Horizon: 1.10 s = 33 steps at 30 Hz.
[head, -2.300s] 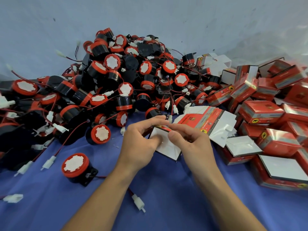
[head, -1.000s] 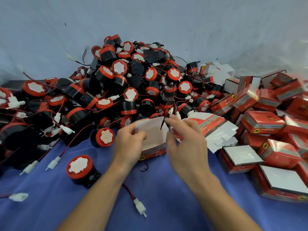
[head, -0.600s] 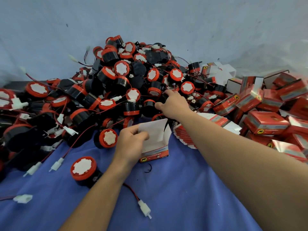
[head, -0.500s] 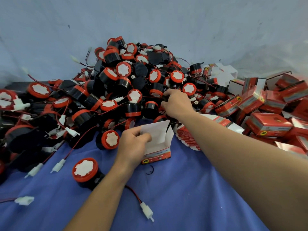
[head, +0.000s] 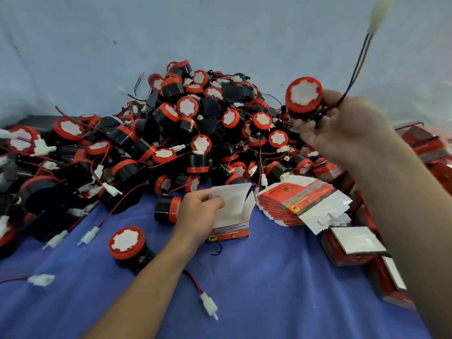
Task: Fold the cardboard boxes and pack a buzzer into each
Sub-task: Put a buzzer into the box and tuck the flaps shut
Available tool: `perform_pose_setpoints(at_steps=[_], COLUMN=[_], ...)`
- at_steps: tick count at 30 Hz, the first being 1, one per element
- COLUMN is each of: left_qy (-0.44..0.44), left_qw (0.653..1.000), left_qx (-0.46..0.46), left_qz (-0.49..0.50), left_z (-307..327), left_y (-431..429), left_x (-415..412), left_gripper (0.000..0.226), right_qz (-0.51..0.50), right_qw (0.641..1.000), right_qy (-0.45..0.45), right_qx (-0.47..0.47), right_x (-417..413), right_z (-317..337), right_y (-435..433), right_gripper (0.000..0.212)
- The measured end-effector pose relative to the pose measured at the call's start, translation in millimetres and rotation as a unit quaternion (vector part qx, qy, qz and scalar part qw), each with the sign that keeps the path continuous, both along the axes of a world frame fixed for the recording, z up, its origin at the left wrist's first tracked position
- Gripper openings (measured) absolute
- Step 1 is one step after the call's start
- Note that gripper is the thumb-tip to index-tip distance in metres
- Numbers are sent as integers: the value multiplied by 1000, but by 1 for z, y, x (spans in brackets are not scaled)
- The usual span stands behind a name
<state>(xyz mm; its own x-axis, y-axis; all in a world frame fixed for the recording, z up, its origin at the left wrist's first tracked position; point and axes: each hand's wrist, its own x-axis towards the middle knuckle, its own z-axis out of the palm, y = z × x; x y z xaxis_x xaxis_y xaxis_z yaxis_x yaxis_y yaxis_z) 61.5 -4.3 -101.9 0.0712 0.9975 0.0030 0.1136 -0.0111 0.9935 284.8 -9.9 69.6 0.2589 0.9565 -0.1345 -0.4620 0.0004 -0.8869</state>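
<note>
My left hand point(head: 198, 216) pinches the raised white flap of a small red cardboard box point(head: 231, 226) that stands open on the blue cloth. My right hand point(head: 342, 128) grips a red and black buzzer point(head: 304, 97) in the air above the pile, up and right of the box. Its red and black wire point(head: 359, 62) swings upward to a white connector point(head: 379, 14). Behind the box lies a big heap of buzzers point(head: 186, 133) with tangled wires.
A stack of flat unfolded boxes point(head: 298, 201) lies just right of the open box. Closed red boxes point(head: 354, 245) crowd the right edge, partly behind my right forearm. A loose buzzer point(head: 127, 243) stands on the blue cloth point(head: 269, 289) near my left forearm. A pale wall backs the pile.
My right hand left the box, reached into the pile, and has lifted out a buzzer to the upper right, wire trailing. My left hand stays holding the box's flap.
</note>
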Motion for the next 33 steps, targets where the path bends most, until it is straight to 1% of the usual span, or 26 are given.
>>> perform_pose_setpoints(at_steps=[1, 3, 5, 6, 8, 10, 11, 12, 13, 14, 15, 17, 19, 20, 21, 22, 25, 26, 28, 29, 30, 31, 32, 33], left_qy=[7, 25, 20, 12, -4, -16, -17, -13, -11, -12, -16, -21, -23, -20, -16, -12, -44, -45, -35, -30, -22, -11, 2, 11], left_qw=[1000, 1000, 1000, 999, 998, 996, 996, 997, 997, 996, 996, 997, 996, 996, 996, 996, 996, 995, 995, 995, 996, 997, 997, 996], left_qx=[1, 7, 19, 27, 49, 71, 71, 64, 56, 52, 49, 44, 47, 46, 46, 42, 35, 36, 38, 38, 38, 42, 48, 50], left_qz=[5, 11, -2, -14, -42, -56, -53, -48, -52, -66, -74, -65, -74, -78, -79, -76, -72, -76, -86, -85, -77, -70, -67, -67], left_z=[0, 0, 0, 1, 6, 9, 11, 11, 11, 11, 12, 11, 8, 7, 5, 3, 1, 1, 0, -2, -3, -4, -5, -4], left_y=[0, -2, -4, -7, -12, -14, -14, -12, -11, -11, -12, -13, -13, -12, -10, -8, -7, -7, -6, -6, -5, -5, -6, -7], left_x=[0, 1, 0, 1, 1, 1, 0, 0, -1, 0, 0, 0, 0, 0, 0, 1, 2, 2, -1, -2, -2, -2, -1, 0], left_gripper=[26, 25, 22, 22, 24, 35, 44, 52, 57, 59, 62, 67, 60, 54, 48, 44, 36, 32, 23, 24, 25, 25, 24, 24], right_qz=[40, 95, 123, 129, 121, 85, 62, 41, 22, 7, -4, -12, 6, 10, 10, 2, -26, -17, 43, 65, 72, 69, 57, 44], right_qw=[999, 993, 989, 986, 978, 959, 937, 903, 861, 822, 793, 752, 714, 687, 650, 606, 469, 438, 404, 395, 407, 448, 504, 569], right_qy=[-22, -32, -37, -59, -143, -258, -335, -421, -504, -566, -607, -654, -692, -717, -752, -790, -882, -897, -910, -912, -906, -886, -855, -813], right_qx=[-23, -55, -77, -83, -87, -81, -75, -69, -61, -57, -57, -78, -111, -120, -115, -92, 37, 63, 82, 87, 93, 100, 111, 117], right_x=[-8, -27, -44, -51, -61, -64, -65, -65, -68, -71, -74, -80, -85, -88, -92, -96, -103, -102, -96, -91, -85, -79, -71, -65], right_z=[-8, -35, -67, -82, -103, -113, -115, -117, -118, -119, -120, -120, -115, -111, -107, -106, -110, -112, -116, -117, -116, -114, -110, -105], right_y=[-7, -20, -34, -41, -50, -52, -51, -49, -47, -46, -45, -41, -36, -36, -35, -36, -42, -41, -40, -39, -38, -38, -40, -46], right_gripper=[20, 24, 26, 27, 33, 33, 38, 43, 42, 36, 28, 21, 6, 6, 13, 19, 38, 42, 41, 39, 35, 28, 24, 31])
